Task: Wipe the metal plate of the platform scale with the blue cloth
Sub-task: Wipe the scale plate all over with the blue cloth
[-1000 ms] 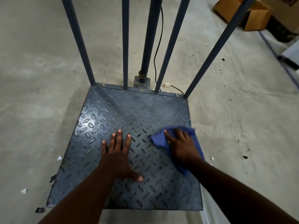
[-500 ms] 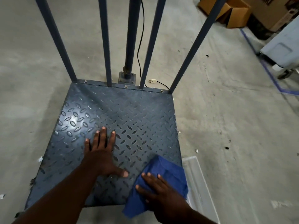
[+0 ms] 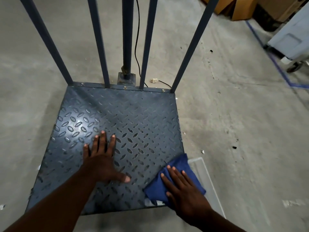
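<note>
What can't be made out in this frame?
- Plate under the cloth and both hands: hidden, head view.
- Scale bars and cable: cut off by the top edge.
- Box contents: cut off, too far.
- Bits on the floor: too small to identify.

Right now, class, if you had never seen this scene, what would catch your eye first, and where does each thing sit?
The dark metal plate with its raised tread fills the middle of the view, blue bars rising from its far edge. The left hand lies flat on the plate, fingers spread. At the near right corner, the right hand presses the blue cloth onto the plate.
</note>
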`<action>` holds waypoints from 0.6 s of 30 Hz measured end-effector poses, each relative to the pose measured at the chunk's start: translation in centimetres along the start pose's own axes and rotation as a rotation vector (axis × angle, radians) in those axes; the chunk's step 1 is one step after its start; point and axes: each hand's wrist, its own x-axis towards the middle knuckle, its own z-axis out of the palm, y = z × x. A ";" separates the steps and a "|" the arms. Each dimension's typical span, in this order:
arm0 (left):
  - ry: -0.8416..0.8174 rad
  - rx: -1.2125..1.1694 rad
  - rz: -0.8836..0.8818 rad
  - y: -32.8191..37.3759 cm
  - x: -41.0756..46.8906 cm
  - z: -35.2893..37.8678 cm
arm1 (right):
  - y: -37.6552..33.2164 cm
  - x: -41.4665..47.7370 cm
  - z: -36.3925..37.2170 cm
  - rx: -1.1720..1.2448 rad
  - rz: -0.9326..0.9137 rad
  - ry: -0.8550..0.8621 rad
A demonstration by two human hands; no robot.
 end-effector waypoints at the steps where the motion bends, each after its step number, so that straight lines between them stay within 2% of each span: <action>1: -0.002 -0.003 0.000 0.0 0.0 0.0 | 0.2 0.2 0.1 0.014 0.012 -0.002; 5: 0.007 -0.010 -0.005 -0.1 -0.1 0.0 | -1.8 2.4 -0.1 0.045 0.049 -0.025; 9: 0.066 -0.017 0.010 -0.2 0.2 0.4 | -5.0 7.1 -0.8 -0.009 -0.072 -0.058; 11: 0.169 0.001 0.027 -0.7 0.5 1.2 | -6.7 9.2 -0.9 -0.037 -0.118 -0.067; 15: 0.315 -0.105 0.086 -2.4 3.2 5.3 | -7.3 9.9 0.0 -0.027 -0.104 -0.096; 18: 0.303 -0.080 0.144 -2.2 2.9 4.6 | -7.1 9.2 -1.0 -0.003 -0.032 -0.129</action>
